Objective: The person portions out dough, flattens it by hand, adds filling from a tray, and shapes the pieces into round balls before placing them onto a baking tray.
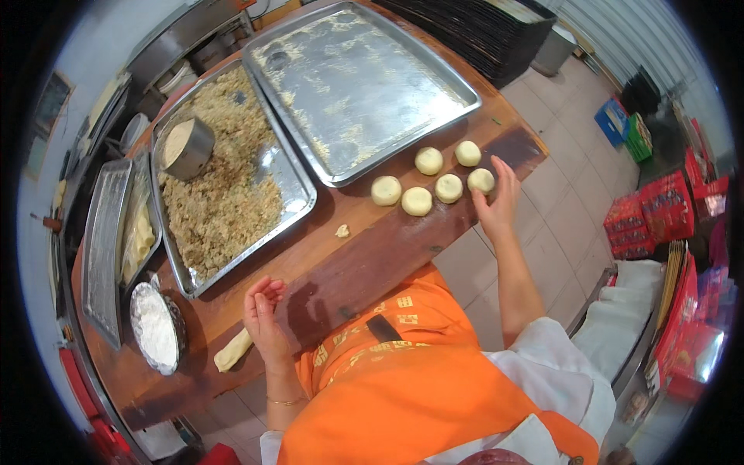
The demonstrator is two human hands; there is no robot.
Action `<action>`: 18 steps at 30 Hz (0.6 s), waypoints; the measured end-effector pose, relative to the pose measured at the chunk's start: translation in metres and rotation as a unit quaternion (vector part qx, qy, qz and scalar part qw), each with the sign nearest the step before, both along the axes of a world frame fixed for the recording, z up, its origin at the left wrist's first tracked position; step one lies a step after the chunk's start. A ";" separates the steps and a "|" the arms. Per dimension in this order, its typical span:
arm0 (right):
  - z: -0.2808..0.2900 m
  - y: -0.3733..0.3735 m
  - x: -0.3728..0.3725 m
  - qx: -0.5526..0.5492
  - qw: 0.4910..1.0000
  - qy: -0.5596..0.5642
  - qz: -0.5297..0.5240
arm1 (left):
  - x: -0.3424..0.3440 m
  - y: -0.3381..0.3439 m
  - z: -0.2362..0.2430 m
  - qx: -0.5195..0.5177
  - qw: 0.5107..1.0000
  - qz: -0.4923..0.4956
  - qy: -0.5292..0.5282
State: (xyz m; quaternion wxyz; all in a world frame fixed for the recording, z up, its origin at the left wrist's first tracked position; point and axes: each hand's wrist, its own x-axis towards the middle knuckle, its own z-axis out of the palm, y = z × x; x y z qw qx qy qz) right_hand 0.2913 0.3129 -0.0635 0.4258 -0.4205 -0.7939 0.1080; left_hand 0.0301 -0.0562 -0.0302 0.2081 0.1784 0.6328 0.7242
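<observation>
Several pale round dough balls (418,201) sit in two short rows near the table's right end. My right hand (502,200) has its thumb and fingers around the nearest-right dough ball (480,181), which rests on the wood. Over the table's front edge, my left hand (265,316) is loosely curled, palm up, with nothing visible in it. Just left of that wrist lies a short roll of dough (232,351). A small scrap of dough (342,231) lies between the hands, farther back.
A metal tray of crumbly filling (225,186) holds a metal cup (191,150). Beside it stands a floured metal tray (364,89). A bowl of white flour (157,328) and a narrow tray (107,240) are at the left. Stacked dark trays (488,35) stand beyond the wooden table (325,271).
</observation>
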 end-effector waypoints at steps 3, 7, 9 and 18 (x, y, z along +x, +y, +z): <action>0.016 -0.033 -0.018 -0.048 0.994 0.058 0.085 | -0.009 -0.037 -0.021 -0.257 0.935 0.087 0.228; 0.016 -0.100 -0.065 -0.149 0.951 0.065 0.263 | -0.007 -0.067 -0.024 -0.500 0.728 0.057 0.466; 0.022 -0.137 -0.100 -0.150 0.910 0.037 0.384 | -0.001 -0.085 -0.031 -0.516 0.738 0.041 0.433; 0.027 -0.248 -0.245 -0.033 0.757 -0.097 0.645 | -0.015 -0.100 -0.023 -0.400 0.827 0.051 0.391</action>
